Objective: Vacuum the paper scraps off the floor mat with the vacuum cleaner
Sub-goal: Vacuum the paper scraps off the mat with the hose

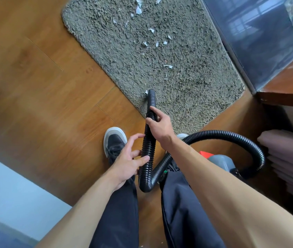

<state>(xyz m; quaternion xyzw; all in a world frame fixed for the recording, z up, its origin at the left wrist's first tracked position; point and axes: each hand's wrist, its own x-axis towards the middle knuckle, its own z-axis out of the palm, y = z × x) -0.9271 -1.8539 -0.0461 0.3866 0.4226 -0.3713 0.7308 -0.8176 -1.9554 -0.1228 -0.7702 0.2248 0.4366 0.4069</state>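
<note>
- The paper scraps (pixel 138 10) lie scattered on the floor mat (pixel 187 83). They run in a loose trail from about the middle of the mat toward its far edge, thickest at the far end. One small scrap (pixel 146 92) sits right beside the nozzle tip, close to the mat's near edge.
- The nozzle (pixel 151 98) points at the pile just inside that near edge, low over the mat — whether it touches the fibres I cannot tell.
- The right hand (pixel 160 125) grips the ribbed hose (pixel 147 145) just behind the nozzle, with the index finger laid along it and the thumb across it.
- The left hand (pixel 126 163) holds the hose lower down, the thumb pressed on its front and the fingers curled at its side. It looks like a light hold.
- Behind the hands the hose loops between the legs and arcs round to the grey vacuum cleaner (pixel 222 161), which stands on the wooden floor (pixel 43 86) off the mat's near-right corner.
- A shoe (pixel 114 142) stands on the floor just short of the mat's near edge, and a glass panel (pixel 249 42) runs along its right edge.
- My reading is that the sweep has hardly started, since nearly all the scraps are untouched.
- To do it well, take the scrap by the tip first, then work up the trail in slow passes with the nozzle mouth close to the pile. Thin paper can cling in shaggy fibres.
- Feed slack with the left hand so the hose does not tug the nozzle off line — and step forward rather than overreach for the far edge.
</note>
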